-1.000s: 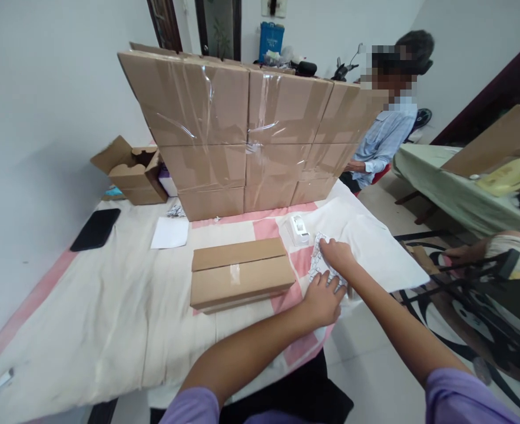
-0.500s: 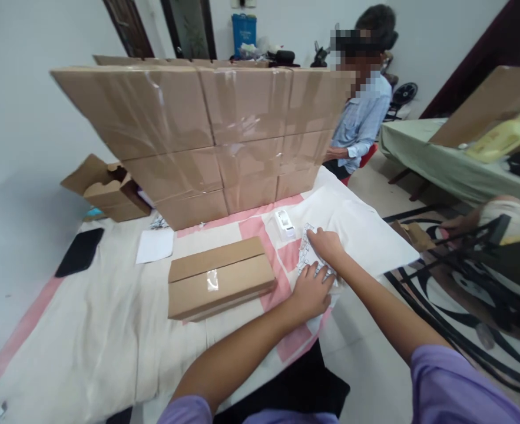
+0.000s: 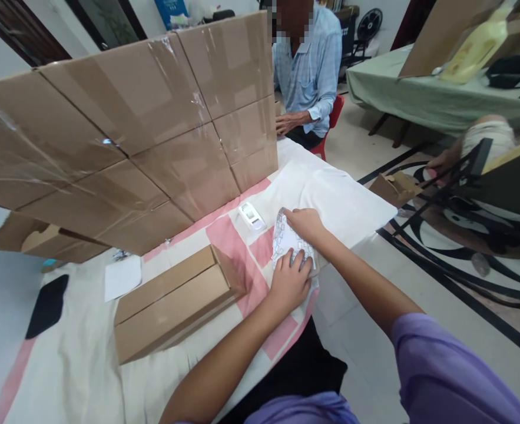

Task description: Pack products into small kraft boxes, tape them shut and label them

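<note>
Both my hands rest on a white sheet printed with small black squares that lies near the table's right edge. My left hand lies flat on the sheet's near end with fingers spread. My right hand presses the far end with fingers curled down at its top corner. A small white tape dispenser sits just beyond the sheet. A shut brown cardboard box lies to the left of my left hand.
A wall of taped cardboard boxes stands across the table. Behind it sits a person in a light blue shirt. A white paper and a black phone lie at left. A green-clothed table stands at right.
The view has swung left and tilted, so everything has shifted. My hands have stayed on the printed sheet, the left one sliding slightly further onto it.
</note>
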The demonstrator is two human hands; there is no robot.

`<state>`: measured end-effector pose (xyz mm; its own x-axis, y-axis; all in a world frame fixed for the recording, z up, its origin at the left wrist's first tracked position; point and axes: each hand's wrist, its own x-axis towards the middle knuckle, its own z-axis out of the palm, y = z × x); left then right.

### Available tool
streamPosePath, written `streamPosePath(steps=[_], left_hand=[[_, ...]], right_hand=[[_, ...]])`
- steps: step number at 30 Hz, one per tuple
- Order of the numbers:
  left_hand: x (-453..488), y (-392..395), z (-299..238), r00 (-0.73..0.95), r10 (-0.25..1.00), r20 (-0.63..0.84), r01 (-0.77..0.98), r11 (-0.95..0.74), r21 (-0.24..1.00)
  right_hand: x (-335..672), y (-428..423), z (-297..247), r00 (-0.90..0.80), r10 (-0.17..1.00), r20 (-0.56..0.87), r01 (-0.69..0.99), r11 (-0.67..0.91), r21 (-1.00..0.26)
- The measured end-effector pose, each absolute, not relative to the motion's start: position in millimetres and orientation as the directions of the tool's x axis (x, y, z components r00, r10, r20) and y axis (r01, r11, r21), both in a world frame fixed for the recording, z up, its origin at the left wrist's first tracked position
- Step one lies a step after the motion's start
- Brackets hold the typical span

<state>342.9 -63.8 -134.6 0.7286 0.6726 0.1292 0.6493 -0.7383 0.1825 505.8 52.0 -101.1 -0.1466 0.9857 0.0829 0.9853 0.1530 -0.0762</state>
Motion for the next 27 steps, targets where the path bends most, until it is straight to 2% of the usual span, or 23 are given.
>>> streamPosePath(steps=[5,9,12,15,18,27], left_hand=[[344,-65,-137,0.727,0.667,0.167,0.651,-0.745,0.143],[345,-66,-138,0.72,0.675,0.163,0.66,-0.738,0.141],[345,-65,-138,0.718,0.679,0.151,0.663,-0.734,0.149],[346,-65,-137,0.716,0.681,0.15,0.663,-0.732,0.155],[346,-65,-137,0.721,0.677,0.146,0.658,-0.736,0.158],[346,-65,-135,0.724,0.666,0.178,0.647,-0.746,0.16]], right_hand=[[530,55,-111,-0.13,0.97,0.206,0.959,0.175,-0.221],[537,50,-121,-0.182,0.926,0.33,0.911,0.285,-0.297],[533,47,-124,-0.253,0.866,0.432,0.864,0.403,-0.302],[526,49,-124,-0.356,0.879,0.318,0.858,0.442,-0.261],[519,55,-122,-0.349,0.916,0.199,0.893,0.389,-0.226],[503,60,-117,-0.315,0.938,0.142,0.928,0.336,-0.161]])
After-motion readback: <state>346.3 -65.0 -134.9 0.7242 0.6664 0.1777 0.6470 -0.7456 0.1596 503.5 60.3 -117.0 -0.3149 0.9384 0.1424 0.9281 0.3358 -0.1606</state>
